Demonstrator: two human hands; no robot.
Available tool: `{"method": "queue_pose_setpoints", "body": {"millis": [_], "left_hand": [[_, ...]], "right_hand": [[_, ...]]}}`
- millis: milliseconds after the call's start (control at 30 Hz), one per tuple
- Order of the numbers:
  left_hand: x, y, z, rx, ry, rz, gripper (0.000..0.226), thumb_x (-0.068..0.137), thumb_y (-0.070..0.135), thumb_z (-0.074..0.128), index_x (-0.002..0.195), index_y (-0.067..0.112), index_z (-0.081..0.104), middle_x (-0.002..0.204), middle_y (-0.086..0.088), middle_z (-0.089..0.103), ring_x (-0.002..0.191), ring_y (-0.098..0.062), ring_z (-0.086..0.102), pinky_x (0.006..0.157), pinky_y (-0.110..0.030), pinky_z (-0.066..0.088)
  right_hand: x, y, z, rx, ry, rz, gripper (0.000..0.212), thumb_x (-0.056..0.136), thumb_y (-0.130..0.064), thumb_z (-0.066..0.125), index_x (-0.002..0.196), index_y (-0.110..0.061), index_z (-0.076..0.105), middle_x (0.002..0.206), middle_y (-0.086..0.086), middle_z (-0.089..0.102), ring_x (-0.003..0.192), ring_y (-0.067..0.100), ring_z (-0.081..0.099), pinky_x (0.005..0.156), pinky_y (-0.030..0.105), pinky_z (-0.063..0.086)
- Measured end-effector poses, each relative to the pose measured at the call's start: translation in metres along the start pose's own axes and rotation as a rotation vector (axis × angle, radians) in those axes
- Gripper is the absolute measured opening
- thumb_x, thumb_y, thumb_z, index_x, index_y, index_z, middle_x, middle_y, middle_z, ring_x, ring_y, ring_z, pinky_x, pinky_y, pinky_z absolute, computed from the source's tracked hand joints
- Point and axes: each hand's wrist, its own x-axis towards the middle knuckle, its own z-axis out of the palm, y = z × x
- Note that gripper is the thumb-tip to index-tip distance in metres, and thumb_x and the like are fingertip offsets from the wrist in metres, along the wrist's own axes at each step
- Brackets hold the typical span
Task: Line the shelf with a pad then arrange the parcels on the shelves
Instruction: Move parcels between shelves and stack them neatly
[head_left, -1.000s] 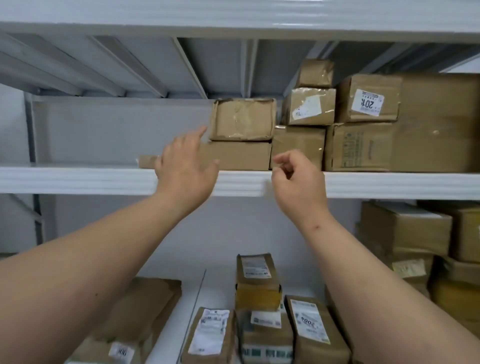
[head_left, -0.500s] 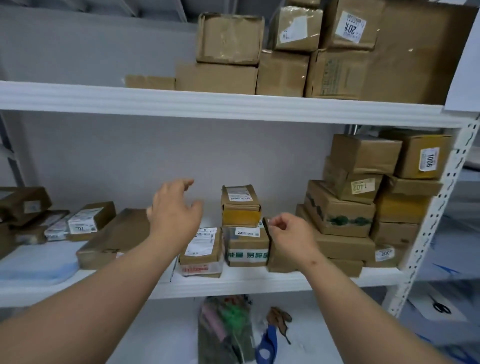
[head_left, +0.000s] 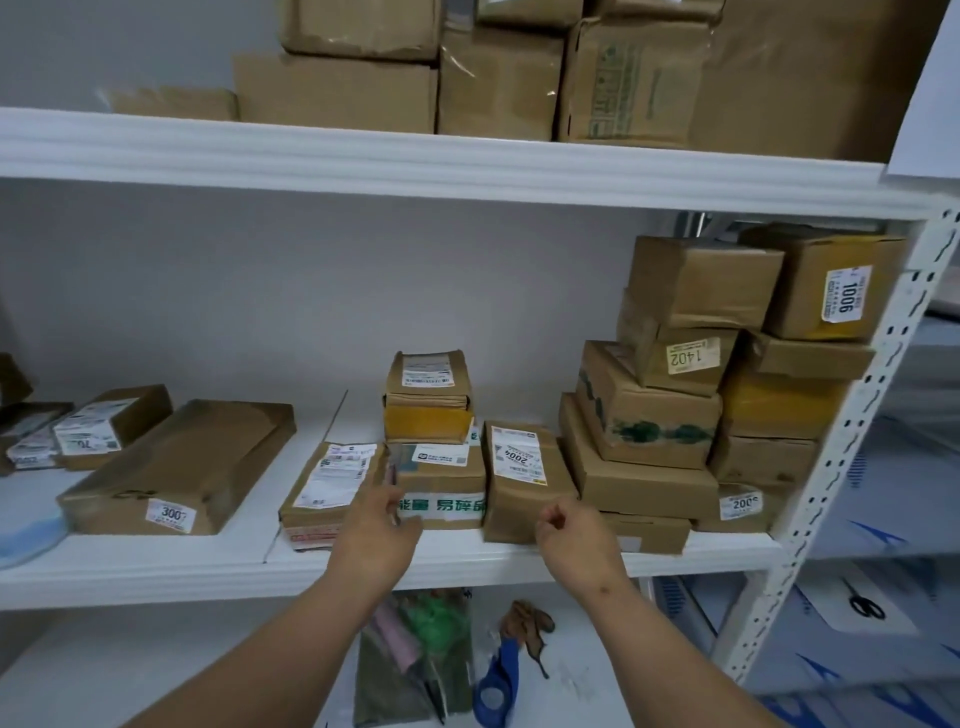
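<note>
Parcels fill the middle shelf (head_left: 467, 566): about five small ones at centre, a stack of roughly ten at three o'clock, and a long flat one (head_left: 176, 467) tagged 3007 at nine o'clock, with a few more beyond it. All are brown cardboard, taped, with white labels. The left hand (head_left: 376, 535) spreads loosely before the green-lettered box (head_left: 441, 488); the right hand (head_left: 576, 535) curls nearly closed, empty, by the 2004 parcel (head_left: 524, 478). More cartons sit on the upper shelf (head_left: 415, 161).

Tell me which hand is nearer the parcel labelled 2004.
Right. The right hand is curled at the front lower corner of the parcel labelled 2004, about touching it. The left hand is off to its left, before the green-lettered box.
</note>
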Motion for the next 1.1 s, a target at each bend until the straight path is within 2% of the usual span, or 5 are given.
{"method": "queue_pose_setpoints", "body": {"millis": [233,467,667,867,1100], "left_hand": [[0.012,0.022,0.059,-0.072,-0.047,-0.110,0.041,0.091,0.024,0.063,0.131,0.019,0.060,0.128,0.000,0.064,0.109,-0.017,0.060,0.089,-0.027,0.043],[0.025,0.041,0.087,-0.100,-0.053,-0.058,0.026,0.089,0.022,0.064,0.115,0.026,0.070,0.115,0.007,0.069,0.103,-0.011,0.061,0.080,-0.025,0.044],[0.044,0.047,0.066,-0.084,0.114,-0.086,0.034,0.092,0.023,0.055,0.124,0.021,0.064,0.116,0.000,0.067,0.104,-0.021,0.062,0.092,-0.037,0.051],[0.064,0.042,0.032,-0.116,0.254,-0.040,0.033,0.091,0.020,0.055,0.123,0.023,0.061,0.119,-0.001,0.063,0.100,-0.019,0.061,0.088,-0.037,0.053],[0.095,0.039,-0.011,-0.180,0.332,-0.050,0.060,0.092,0.031,0.062,0.146,0.022,0.041,0.145,-0.006,0.042,0.128,-0.027,0.048,0.106,-0.049,0.044]], "right_hand": [[0.033,0.032,-0.020,0.039,0.104,0.025,0.014,0.094,-0.019,0.052,0.093,-0.024,0.065,0.100,0.001,0.066,0.086,0.018,0.062,0.073,0.027,0.047],[0.052,0.032,-0.035,0.061,0.086,-0.031,0.012,0.095,-0.018,0.053,0.091,-0.026,0.061,0.101,-0.002,0.062,0.086,0.015,0.059,0.065,0.023,0.039],[0.065,0.002,-0.028,0.095,0.044,-0.144,0.011,0.096,-0.016,0.054,0.092,-0.021,0.063,0.093,-0.010,0.058,0.084,0.011,0.057,0.059,0.014,0.037],[0.079,-0.031,-0.007,0.069,0.022,-0.145,0.017,0.095,-0.018,0.059,0.110,-0.019,0.066,0.117,-0.002,0.059,0.098,0.013,0.057,0.083,0.023,0.046],[0.092,-0.078,0.018,0.059,-0.053,-0.122,0.020,0.098,-0.030,0.054,0.117,-0.025,0.059,0.125,-0.003,0.056,0.103,0.013,0.055,0.078,0.022,0.044]]}}
